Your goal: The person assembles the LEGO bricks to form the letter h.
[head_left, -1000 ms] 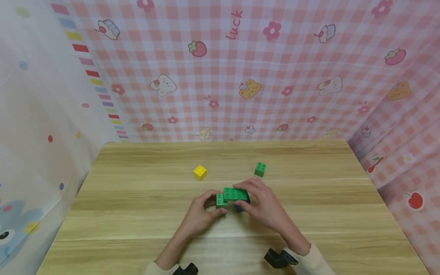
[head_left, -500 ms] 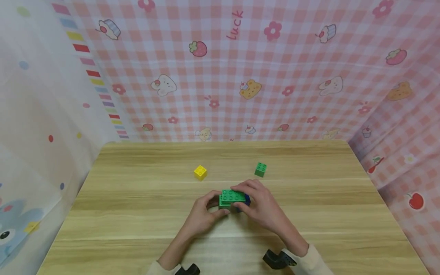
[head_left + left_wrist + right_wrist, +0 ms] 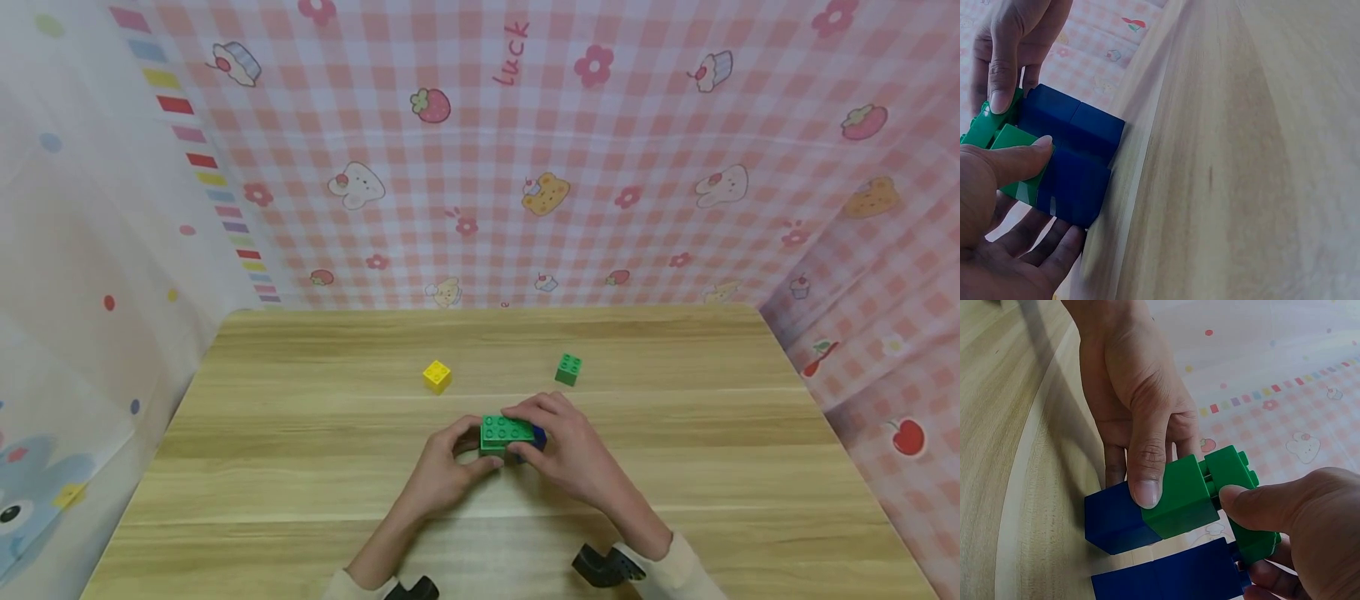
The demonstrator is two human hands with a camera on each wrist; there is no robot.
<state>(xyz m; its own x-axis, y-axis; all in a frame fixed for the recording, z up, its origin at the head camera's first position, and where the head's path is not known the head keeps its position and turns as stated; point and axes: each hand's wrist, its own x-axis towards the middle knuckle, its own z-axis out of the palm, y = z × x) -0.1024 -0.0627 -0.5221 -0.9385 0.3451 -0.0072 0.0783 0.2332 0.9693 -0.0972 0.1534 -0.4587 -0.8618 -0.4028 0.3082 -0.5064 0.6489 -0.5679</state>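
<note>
Evidently, the left hand point(image 3: 446, 467) gripped the lower green block point(image 3: 1179, 500) and the blue block point(image 3: 1116, 520) under it, while the right hand point(image 3: 566, 446) pinched the long green brick point(image 3: 506, 429) spanning that pair and the blue stack point(image 3: 1169, 575) alongside. Joining seemed in hand; a gap at the studs called for level downward pressure. Beyond stood the yellow brick point(image 3: 437, 377) and small green brick point(image 3: 568, 369), well apart; the tabletop point(image 3: 285, 475) gave room sideways, its edges distant.

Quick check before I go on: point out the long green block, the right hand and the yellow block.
Long green block point(image 3: 501, 429): head view, on its studded top.
Right hand point(image 3: 566, 439): head view, on its back.
Yellow block point(image 3: 437, 374): head view, on its studded top.
</note>
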